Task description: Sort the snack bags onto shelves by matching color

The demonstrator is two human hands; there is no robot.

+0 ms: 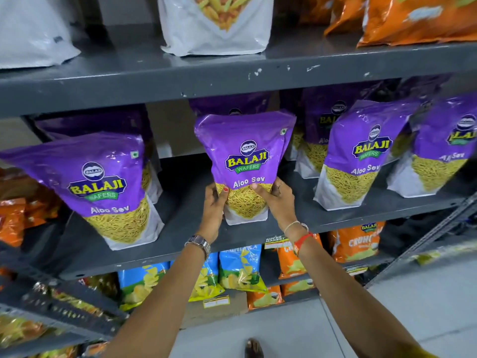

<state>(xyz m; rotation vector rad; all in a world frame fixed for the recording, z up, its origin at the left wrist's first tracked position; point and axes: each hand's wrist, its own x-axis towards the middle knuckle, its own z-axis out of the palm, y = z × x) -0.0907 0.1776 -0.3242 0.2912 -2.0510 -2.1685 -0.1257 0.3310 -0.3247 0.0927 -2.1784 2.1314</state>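
A purple Aloo Sev bag (245, 151) stands upright in the middle of the grey middle shelf (185, 228). My left hand (214, 210) grips its lower left side and my right hand (277, 202) grips its lower right side. Other purple Aloo Sev bags stand on the same shelf: one at the left (100, 184), two at the right (361, 156) (444, 151), and more behind them.
The top shelf (232, 76) holds white bags (216, 24) and orange bags (418, 19). Below, blue bags (240, 267) and orange bags (356, 244) fill the lower shelf. More orange bags (13, 218) sit at the far left. Grey floor lies at the bottom right.
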